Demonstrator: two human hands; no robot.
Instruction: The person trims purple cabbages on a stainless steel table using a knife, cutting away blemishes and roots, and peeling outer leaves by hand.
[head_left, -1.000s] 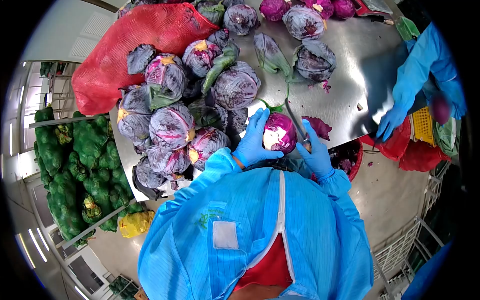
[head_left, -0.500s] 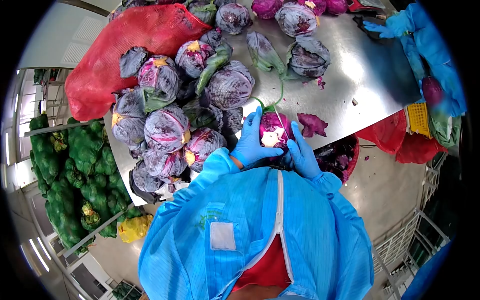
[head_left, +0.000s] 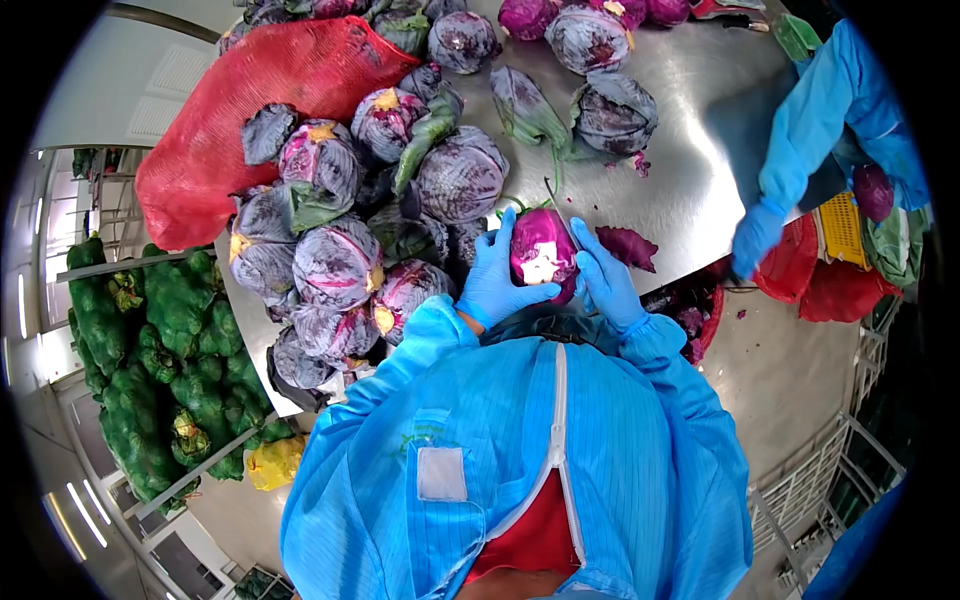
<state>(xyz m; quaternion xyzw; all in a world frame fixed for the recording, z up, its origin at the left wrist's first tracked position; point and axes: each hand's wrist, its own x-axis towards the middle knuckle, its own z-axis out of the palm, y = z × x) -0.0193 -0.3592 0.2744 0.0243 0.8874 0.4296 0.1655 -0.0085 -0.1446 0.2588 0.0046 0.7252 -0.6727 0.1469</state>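
A trimmed purple cabbage (head_left: 541,246) with a pale cut patch is held in front of my body at the table's near edge. My left hand (head_left: 500,276), in a blue glove, grips its left side, thumb below. At its right side, my right hand (head_left: 604,280), also gloved, is closed round a knife, the handle hidden in the fingers. The knife's thin blade (head_left: 560,213) points up and away, along the cabbage's upper right. A loose purple leaf (head_left: 628,248) lies just right of the right hand.
Several untrimmed cabbages (head_left: 462,175) and a red mesh sack (head_left: 270,110) lie left on the metal table (head_left: 690,160). A red container (head_left: 712,325) of scraps is below the right edge. A co-worker's gloved hand (head_left: 757,240) is at the right. Green sacks (head_left: 180,370) stand left.
The cabbage has turned in my left hand, and the knife has moved up against its right side. The co-worker's arm went to the far table edge, then came back down.
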